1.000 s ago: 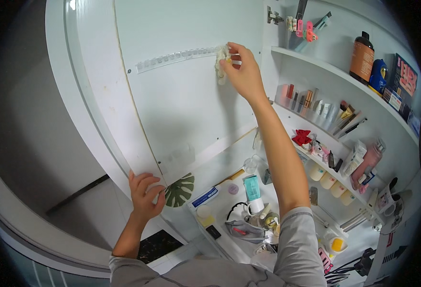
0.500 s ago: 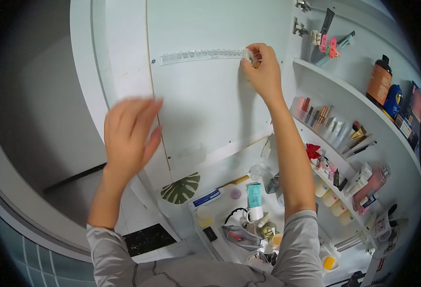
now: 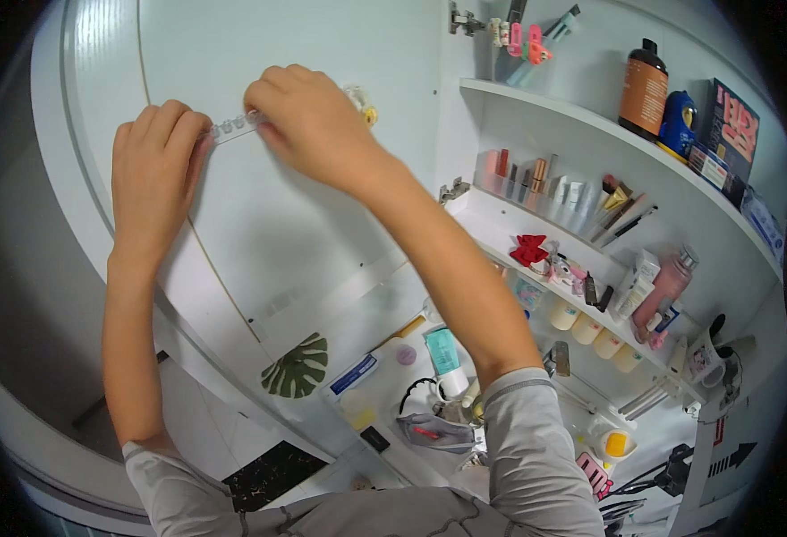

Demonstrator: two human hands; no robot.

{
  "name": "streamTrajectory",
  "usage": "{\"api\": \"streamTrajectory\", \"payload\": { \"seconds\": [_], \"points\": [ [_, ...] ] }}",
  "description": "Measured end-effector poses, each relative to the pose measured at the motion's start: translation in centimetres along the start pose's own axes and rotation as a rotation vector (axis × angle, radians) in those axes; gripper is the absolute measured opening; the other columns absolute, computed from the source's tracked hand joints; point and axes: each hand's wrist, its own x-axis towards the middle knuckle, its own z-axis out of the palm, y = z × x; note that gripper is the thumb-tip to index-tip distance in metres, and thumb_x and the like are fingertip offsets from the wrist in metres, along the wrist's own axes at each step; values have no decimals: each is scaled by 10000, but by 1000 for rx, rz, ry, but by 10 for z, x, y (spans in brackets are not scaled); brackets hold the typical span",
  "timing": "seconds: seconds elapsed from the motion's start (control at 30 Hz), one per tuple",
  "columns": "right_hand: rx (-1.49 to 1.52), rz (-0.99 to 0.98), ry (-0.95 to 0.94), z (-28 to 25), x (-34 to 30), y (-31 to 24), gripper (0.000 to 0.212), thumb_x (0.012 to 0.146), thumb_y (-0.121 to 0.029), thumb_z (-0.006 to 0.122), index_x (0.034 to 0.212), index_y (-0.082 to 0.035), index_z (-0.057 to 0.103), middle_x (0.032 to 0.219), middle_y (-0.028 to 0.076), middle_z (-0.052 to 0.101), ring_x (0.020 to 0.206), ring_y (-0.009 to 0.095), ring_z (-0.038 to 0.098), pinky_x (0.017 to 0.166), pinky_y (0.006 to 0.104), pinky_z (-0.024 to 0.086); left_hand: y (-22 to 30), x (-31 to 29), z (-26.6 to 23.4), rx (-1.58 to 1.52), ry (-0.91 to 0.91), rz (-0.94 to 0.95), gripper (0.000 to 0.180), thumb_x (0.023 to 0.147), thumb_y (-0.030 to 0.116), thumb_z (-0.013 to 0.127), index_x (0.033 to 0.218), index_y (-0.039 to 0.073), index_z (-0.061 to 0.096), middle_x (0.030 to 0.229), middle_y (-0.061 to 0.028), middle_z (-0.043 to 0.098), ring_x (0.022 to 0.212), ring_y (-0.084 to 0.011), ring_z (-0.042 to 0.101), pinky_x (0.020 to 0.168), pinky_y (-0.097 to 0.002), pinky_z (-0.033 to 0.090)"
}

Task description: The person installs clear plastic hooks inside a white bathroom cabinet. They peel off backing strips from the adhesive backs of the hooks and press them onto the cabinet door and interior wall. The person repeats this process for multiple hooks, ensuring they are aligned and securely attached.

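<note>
Upper shelf (image 3: 572, 111), lower shelf (image 3: 568, 300) and white countertop (image 3: 393, 383), all loaded.
The upper one carries an orange-labelled bottle (image 3: 644, 91) left of a blue bottle (image 3: 677, 123); the lower, a red bow (image 3: 528, 250) left of a pink bottle (image 3: 667, 288); the countertop, a teal tube (image 3: 442, 351), with a gray pouch (image 3: 436, 432) nearer.

There is a pink bottle (image 3: 666, 288). High above it — a brown bottle (image 3: 644, 94). Up and left of the pink bottle, makeup brushes (image 3: 621, 194). Lower, left of the pink bottle — a blue-green tube (image 3: 442, 349) and, farther off, a green leaf (image 3: 296, 369).
</note>
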Motion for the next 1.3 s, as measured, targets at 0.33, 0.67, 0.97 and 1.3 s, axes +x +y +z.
{"api": "streamTrajectory", "payload": {
  "seconds": [0.33,0.67,0.97,1.3],
  "points": [
    [-2,-34,-134,-10,4,5,117,717,29,556,810,-40,539,821,93,558,821,281,538,740,390,423,0,-4,8,21,66,46,87,766,72,591,806,84,515,774,-31,488,738,-198,479,670,-319,351],
    [-68,-46,-103,0,-1,1,153,694,80,512,819,-9,513,827,115,531,837,285,511,791,381,400,0,-7,6,16,6,3,127,769,55,627,841,91,528,804,-26,502,748,-207,482,696,-325,356],
    [-93,-42,-110,0,-2,-1,168,702,51,538,848,-23,503,843,109,517,851,284,504,807,388,386,0,-7,8,1,78,35,172,720,66,663,815,99,524,800,-7,507,755,-184,484,672,-316,353],
    [-124,-51,-104,-1,-2,-5,194,684,31,574,854,-30,504,847,101,515,853,274,503,806,379,382,2,-8,5,4,38,24,182,748,67,666,913,104,598,861,-3,551,804,-185,510,704,-319,364]
  ]
}}
